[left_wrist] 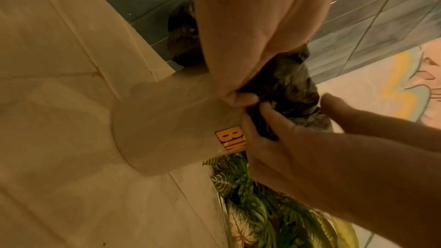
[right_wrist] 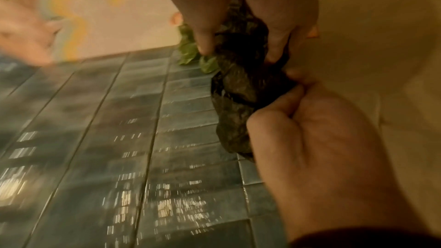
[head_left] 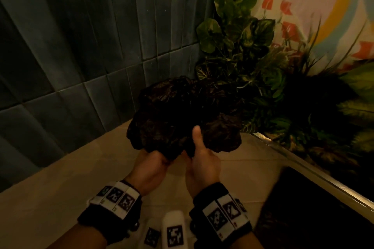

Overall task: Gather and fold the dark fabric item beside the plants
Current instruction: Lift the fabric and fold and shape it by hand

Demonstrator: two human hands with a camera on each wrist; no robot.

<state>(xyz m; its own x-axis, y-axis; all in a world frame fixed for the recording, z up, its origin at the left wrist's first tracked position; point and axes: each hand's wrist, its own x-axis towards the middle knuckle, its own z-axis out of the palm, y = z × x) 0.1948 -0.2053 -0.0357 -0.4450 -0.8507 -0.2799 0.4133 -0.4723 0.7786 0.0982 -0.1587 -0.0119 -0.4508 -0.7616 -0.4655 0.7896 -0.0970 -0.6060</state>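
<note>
Wristbands (head_left: pixel 115 198) with printed markers sat nearest the lens, one on each wrist. Left hand (head_left: pixel 150 170) gripped the near lower edge of the fabric (head_left: pixel 182 115), fingers curled into it. Right hand (head_left: pixel 203 164) pinched the same bunch just beside it, thumb laid up its face. Fabric: dark, crumpled, held clear of the pale floor (head_left: pixel 60 198) before the tiled wall (head_left: pixel 81 46), plants (head_left: pixel 253 56) close at right. Risk, judged: loose folds could snag on the leaves or slip from the low grip. Containers: a pale cylinder (left_wrist: pixel 167 123) with an orange label, contents unseen; plants' bed behind a metal edge (head_left: pixel 303 168).
</note>
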